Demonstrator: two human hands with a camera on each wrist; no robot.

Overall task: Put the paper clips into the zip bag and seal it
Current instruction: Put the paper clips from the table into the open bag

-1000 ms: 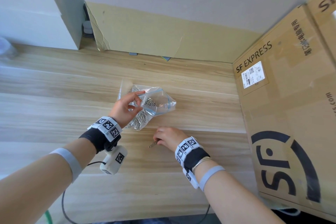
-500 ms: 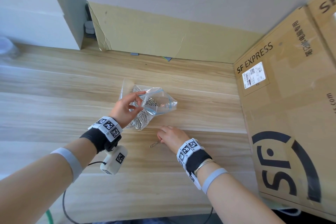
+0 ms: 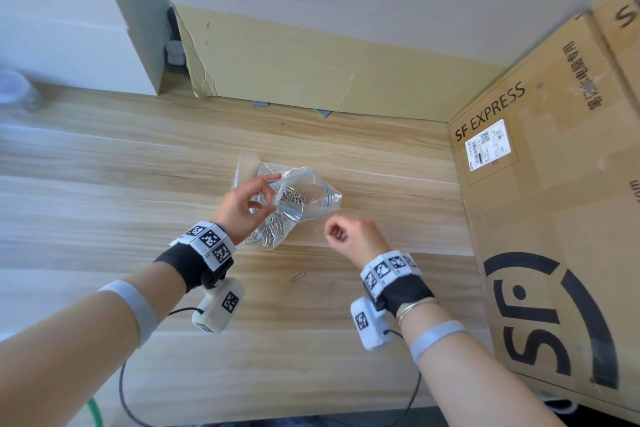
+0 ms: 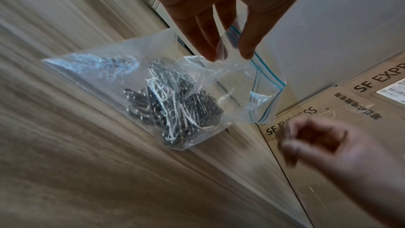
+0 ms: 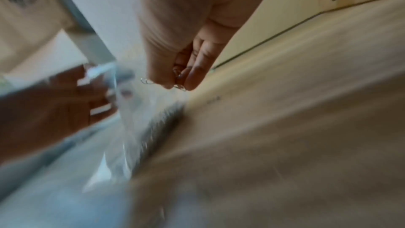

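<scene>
A clear zip bag (image 3: 304,198) with a blue seal strip lies on the wooden table (image 3: 104,191), holding a heap of silver paper clips (image 4: 173,103). My left hand (image 3: 273,194) pinches the near lip of the bag's mouth (image 4: 228,48) and holds it up and open. My right hand (image 3: 335,234) hovers just right of the mouth, off the table, fingers curled. In the blurred right wrist view its fingertips (image 5: 192,79) pinch paper clips (image 5: 180,87). One loose paper clip (image 3: 297,277) lies on the table between my wrists.
A large SF Express cardboard box (image 3: 554,218) walls off the right side. A flat cardboard sheet (image 3: 311,62) leans on the wall behind the bag. Black cables (image 3: 123,392) hang at the table's front edge.
My right hand has lifted off the table with paper clips and moved up and right toward the bag's mouth, leaving one clip behind. The left hand still holds the bag open.
</scene>
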